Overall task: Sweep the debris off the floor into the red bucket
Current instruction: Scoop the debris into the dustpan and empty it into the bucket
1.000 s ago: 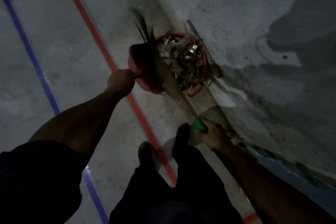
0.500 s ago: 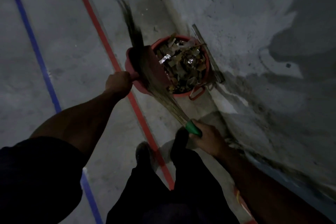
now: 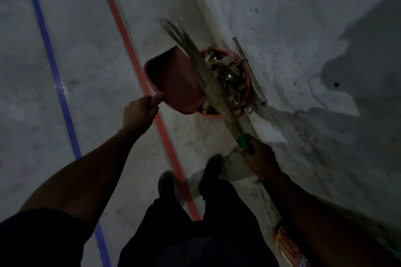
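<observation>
A dim industrial or warehouse space: bare concrete floor (image 3: 91,54) with painted lane lines (image 3: 121,28).

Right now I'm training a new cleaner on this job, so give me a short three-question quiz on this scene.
1. True or false: the left hand holds the dustpan by its handle, tipped at the red bucket.
2. What does the right hand grip?
A. a mop
B. the green handle of the broom
C. the bucket's rim
3. Fill in: the bucket stands on the floor against the ___.

Key
1. True.
2. B; its bristles lie across the dustpan and the bucket's debris.
3. Wall.
</observation>
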Demonstrator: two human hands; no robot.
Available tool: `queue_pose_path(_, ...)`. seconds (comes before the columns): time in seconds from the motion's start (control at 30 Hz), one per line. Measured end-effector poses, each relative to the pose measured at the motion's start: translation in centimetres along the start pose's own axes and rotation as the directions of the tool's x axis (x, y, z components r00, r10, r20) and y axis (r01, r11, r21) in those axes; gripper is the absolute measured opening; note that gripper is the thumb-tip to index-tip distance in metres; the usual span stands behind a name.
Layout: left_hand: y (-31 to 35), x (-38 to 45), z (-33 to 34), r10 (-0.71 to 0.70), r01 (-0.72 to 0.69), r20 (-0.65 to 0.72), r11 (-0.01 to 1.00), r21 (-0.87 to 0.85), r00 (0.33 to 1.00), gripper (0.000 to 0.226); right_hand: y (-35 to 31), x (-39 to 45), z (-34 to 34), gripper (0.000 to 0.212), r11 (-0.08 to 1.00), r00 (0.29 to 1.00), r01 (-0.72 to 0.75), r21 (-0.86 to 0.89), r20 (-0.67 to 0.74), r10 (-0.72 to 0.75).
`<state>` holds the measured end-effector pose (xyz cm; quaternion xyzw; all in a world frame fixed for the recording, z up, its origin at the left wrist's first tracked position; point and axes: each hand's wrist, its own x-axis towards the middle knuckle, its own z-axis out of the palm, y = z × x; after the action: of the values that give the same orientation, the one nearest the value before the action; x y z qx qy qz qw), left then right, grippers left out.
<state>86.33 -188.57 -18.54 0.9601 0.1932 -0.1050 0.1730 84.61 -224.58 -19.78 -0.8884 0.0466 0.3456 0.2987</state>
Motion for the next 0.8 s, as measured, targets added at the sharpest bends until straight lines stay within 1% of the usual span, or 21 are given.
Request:
queue_pose_path(0.1, -1.1, -2.4, -0.2, -0.091, 0.09, -0.017, 0.994, -0.059, 0.996, 0.019, -1.0, -1.0, 0.2, 0.061, 0.996, 0.998, -0.029, 0.088, -0.047, 0.033)
queue_pose_path(0.2, -2.3, -5.2, -0.5, -0.223, 0.218, -0.036, 0.969, -0.114, 0.974, 0.024, -2.4, -2.3, 0.8, 0.042, 0.976, 0.998, -0.03, 0.217, -0.053, 0.042)
queue_pose_path(0.27, -3.2, -7.0, -0.7, -0.343, 0.334, -0.021, 0.924, -0.189, 0.939, 0.027, -3.6, -3.4, 1.3, 0.032, 0.958, 0.998, -0.032, 0.284, -0.04, 0.046)
queue_pose_path(0.33, -4.4, -8.5, -0.9, -0.451, 0.441, 0.031, 0.852, -0.283, 0.892, 0.028, -4.6, -4.2, 2.0, 0.032, 0.948, 0.999, -0.013, 0.317, -0.035, 0.026)
queue_pose_path(0.4, -5.8, -9.9, -1.1, -0.505, 0.501, 0.087, 0.792, -0.349, 0.859, 0.028, -5.7, -5.5, 3.0, 0.031, 0.941, 0.999, 0.005, 0.339, -0.044, 0.011)
queue_pose_path(0.43, -6.7, -10.7, -1.2, -0.511, 0.511, 0.108, 0.773, -0.377, 0.853, 0.029, -6.1, -6.2, 3.8, 0.029, 0.933, 0.998, 0.02, 0.359, -0.057, 0.0)
queue_pose_path(0.5, -8.6, -11.9, -1.4, -0.496, 0.504, 0.148, 0.733, -0.456, 0.856, 0.028, -6.9, -7.9, 5.8, 0.015, 0.913, 0.996, 0.049, 0.406, -0.092, -0.012)
queue_pose_path(0.57, -10.8, -13.0, -1.7, -0.455, 0.482, 0.194, 0.692, -0.537, 0.869, 0.024, -7.6, -9.9, 8.2, 0.006, 0.907, 0.992, 0.03, 0.421, -0.122, 0.024)
queue_pose_path(0.67, -14.0, -14.7, -2.7, -0.377, 0.455, 0.265, 0.627, -0.633, 0.888, 0.02, -9.2, -13.1, 11.6, 0.021, 0.927, 0.986, -0.012, 0.376, -0.15, 0.073)
queue_pose_path(0.8, -17.5, -18.0, -3.9, -0.32, 0.44, 0.307, 0.559, -0.703, 0.896, 0.018, -12.0, -18.3, 15.8, 0.02, 0.933, 0.98, -0.028, 0.359, -0.172, 0.096)
